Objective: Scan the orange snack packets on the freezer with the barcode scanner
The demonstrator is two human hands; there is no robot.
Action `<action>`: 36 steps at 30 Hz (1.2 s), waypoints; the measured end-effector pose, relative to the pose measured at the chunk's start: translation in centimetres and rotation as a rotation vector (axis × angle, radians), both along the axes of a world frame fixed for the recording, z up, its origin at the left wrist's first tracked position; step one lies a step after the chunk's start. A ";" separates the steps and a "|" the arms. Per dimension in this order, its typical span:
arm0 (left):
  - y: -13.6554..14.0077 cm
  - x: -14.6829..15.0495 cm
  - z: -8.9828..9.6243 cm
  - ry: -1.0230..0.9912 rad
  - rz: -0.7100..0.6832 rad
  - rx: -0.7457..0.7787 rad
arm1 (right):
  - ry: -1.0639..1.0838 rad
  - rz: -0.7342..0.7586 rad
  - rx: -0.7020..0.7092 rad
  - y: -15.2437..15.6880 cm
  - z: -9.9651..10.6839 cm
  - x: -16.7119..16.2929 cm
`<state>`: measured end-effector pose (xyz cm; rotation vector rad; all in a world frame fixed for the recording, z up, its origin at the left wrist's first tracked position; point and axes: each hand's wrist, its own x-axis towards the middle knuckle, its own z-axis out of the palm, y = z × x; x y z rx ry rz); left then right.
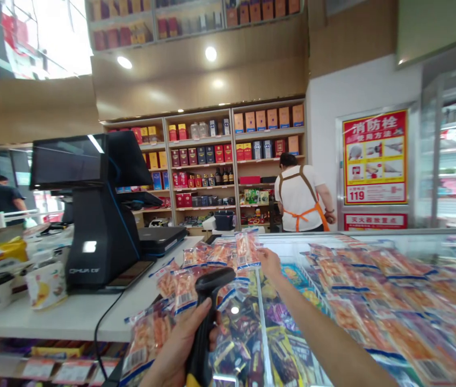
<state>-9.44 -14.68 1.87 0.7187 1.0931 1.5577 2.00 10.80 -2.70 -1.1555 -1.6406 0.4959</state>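
Observation:
My left hand (187, 336) is wrapped round the handle of a black and yellow barcode scanner (205, 312), its head tilted up in front of me. My right hand (268, 263) reaches forward and pinches the edge of a clear snack packet (247, 250) with orange-pink contents and a blue-edged bottom. Similar packets (183, 290) lie about the scanner on the left, with another packet (147, 338) nearer to me. Many more packets (344, 274) are spread over the freezer top to the right of my forearm.
On the left, a black checkout terminal (94, 215) stands on a white counter (102, 312), beside a patterned paper cup (45, 285). Under glass lie wrapped frozen goods (280, 317). A person in an orange apron (302, 199) stands behind, near shelves of boxed bottles (201, 156).

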 end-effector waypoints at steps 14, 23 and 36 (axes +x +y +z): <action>0.4 4.4 1.8 0.047 -0.247 -0.047 | -0.005 -0.250 -0.022 1.1 -2.1 11.6; 0.9 5.3 2.2 0.068 -0.321 -0.055 | -0.023 -0.292 -0.045 0.1 -1.8 12.7; 4.5 6.3 1.6 0.127 -0.278 -0.041 | 0.127 -0.331 0.091 0.1 0.7 19.9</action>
